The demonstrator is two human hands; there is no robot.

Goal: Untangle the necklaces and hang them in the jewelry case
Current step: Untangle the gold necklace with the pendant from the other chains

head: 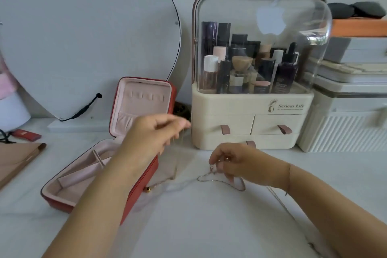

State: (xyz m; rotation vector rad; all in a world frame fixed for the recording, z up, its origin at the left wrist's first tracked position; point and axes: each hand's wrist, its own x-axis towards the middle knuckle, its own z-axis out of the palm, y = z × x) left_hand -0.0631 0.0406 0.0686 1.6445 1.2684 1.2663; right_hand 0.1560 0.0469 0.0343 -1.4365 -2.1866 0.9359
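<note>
A red jewelry case [146, 176] with pink lining stands open on the white table, its lid upright with a row of hooks [144, 97]. My left hand [155, 132] is raised in front of the lid and pinches a thin gold necklace [174, 170] that hangs down to the table, ending near a gold bead [148, 189] by the case wall. To the right, my right hand [232, 163] pinches the clasp end of a silver necklace [211, 177] just above the table. The silver chain trails on toward the lower right.
A cream cosmetics organizer [251, 115] with a clear dome stands just behind the hands. A curved mirror [83, 37] leans at back left. White storage boxes [345, 123] fill the right. A brush [31, 155] and brown paper lie at far left.
</note>
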